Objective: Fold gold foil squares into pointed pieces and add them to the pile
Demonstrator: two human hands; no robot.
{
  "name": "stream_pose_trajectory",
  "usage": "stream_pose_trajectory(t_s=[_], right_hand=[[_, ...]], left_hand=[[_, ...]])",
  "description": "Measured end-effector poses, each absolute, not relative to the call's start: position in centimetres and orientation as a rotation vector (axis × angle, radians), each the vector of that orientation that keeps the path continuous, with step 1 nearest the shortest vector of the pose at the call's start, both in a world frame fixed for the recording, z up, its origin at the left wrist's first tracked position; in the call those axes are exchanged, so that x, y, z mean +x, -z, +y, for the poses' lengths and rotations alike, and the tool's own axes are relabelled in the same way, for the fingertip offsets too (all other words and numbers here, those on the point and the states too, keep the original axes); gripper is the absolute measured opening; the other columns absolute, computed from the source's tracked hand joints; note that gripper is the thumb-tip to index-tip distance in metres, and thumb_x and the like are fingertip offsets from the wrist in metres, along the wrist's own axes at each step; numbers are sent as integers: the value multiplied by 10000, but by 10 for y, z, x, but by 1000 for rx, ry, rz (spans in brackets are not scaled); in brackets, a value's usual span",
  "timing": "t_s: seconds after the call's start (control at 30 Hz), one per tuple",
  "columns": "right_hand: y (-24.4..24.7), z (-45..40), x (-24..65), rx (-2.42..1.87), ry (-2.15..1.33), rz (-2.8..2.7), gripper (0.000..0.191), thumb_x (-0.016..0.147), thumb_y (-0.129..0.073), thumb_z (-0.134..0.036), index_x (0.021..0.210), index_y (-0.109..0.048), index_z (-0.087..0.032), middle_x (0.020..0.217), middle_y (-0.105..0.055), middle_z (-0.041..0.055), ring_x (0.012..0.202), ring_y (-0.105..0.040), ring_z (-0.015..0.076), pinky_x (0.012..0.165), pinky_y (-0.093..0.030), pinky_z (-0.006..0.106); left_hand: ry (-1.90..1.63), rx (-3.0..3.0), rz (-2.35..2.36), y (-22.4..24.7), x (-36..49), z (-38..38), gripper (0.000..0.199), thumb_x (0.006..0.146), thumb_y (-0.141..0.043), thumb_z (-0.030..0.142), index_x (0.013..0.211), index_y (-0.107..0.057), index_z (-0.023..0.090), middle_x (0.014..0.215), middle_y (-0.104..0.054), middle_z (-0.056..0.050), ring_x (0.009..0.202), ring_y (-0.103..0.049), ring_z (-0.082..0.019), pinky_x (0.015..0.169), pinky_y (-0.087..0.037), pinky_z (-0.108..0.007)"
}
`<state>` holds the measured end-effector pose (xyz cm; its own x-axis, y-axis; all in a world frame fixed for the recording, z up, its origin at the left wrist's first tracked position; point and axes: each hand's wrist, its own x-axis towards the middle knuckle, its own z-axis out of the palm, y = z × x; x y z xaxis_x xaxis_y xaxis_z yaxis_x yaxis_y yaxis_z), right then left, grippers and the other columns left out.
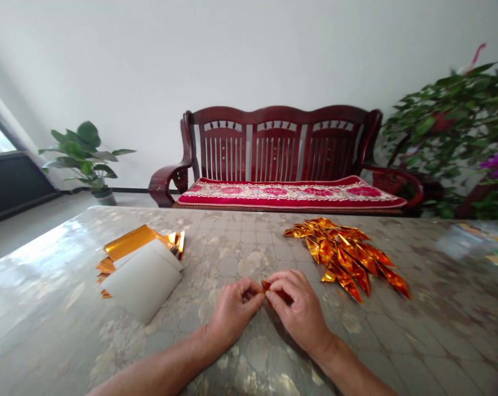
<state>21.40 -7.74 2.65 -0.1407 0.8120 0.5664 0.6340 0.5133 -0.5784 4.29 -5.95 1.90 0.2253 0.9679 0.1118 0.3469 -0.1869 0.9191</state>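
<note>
Between my two hands, low over the table's near middle, is a small piece of shiny orange-gold foil paper point(266, 285), mostly hidden by fingers. My left hand point(237, 305) pinches its left end between thumb and forefinger. My right hand point(296, 302) wraps round the rest of it, thumb and fingers closed. To the right lies a heap of folded foil pieces point(343, 253), pointed at their ends. Over on the left, a loose stack of foil paper sheets point(145, 280) shows white backs and some gold faces.
The table point(232, 231) has a patterned, glossy cover. A clear plastic bag point(471, 241) rests at its right side. Beyond the far edge stands a dark red wooden bench point(273, 148) with a red floral cushion point(290, 191). Potted plants point(86, 151) flank the bench.
</note>
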Motion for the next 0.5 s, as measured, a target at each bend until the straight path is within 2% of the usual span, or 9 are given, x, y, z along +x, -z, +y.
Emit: stream_pose_trajectory(t_s=[0.1, 0.23, 0.5], right_hand=[[-27, -77, 214, -1188, -263, -1865, 124, 885, -602, -199, 767, -608, -239, 924, -669, 44, 939, -576, 228, 834, -447, 375], [-28, -77, 213, -1197, -293, -1883, 138, 899, -580, -189, 775, -615, -238, 926, -665, 37, 947, -569, 221, 846, -437, 370], [-34, -83, 213, -1170, -191, -1992, 156, 929, -531, -171, 831, -632, -238, 952, -657, 41, 939, -547, 219, 841, -423, 381]], left_hand=[[-991, 1573, 1165, -18, 44, -60, 116, 771, -627, 279, 729, -675, 182, 612, -640, 23, 560, -554, -121, 552, -421, -207], [-1024, 1355, 1054, -18, 46, -58, 196, 775, -639, 369, 779, -672, 176, 605, -655, 4, 545, -587, -137, 561, -477, -234], [-993, 1315, 1043, -15, 43, -55, 208, 741, -689, 380, 753, -686, 172, 577, -642, 12, 520, -565, -124, 531, -453, -223]])
